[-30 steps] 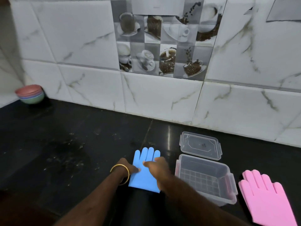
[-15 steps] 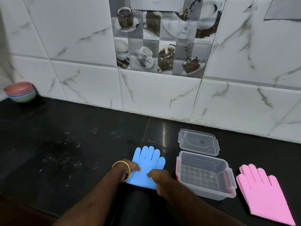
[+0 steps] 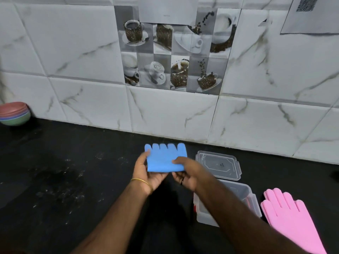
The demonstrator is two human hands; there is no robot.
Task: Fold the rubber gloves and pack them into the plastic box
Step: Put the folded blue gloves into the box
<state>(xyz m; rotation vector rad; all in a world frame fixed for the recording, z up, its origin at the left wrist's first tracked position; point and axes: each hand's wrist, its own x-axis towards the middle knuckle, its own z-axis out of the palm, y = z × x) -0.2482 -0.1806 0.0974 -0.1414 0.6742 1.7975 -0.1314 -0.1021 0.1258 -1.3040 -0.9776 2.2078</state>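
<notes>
A blue rubber glove (image 3: 163, 160), folded in half with its fingers pointing away, is held up above the black counter. My left hand (image 3: 148, 173) grips its left and lower edge; my right hand (image 3: 189, 171) pinches its right side. To the right stands the open clear plastic box (image 3: 247, 198), partly hidden by my right forearm. A pink rubber glove (image 3: 289, 217) lies flat on the counter beyond the box.
The box's clear lid (image 3: 218, 165) lies behind the box near the tiled wall. A stack of coloured bowls (image 3: 14, 113) sits at the far left against the wall. The black counter (image 3: 64, 171) stretches left with pale smudges on it.
The blue glove, lying flat on the counter under both hands before, is now folded in half and lifted off the counter. The camera has tilted up slightly.
</notes>
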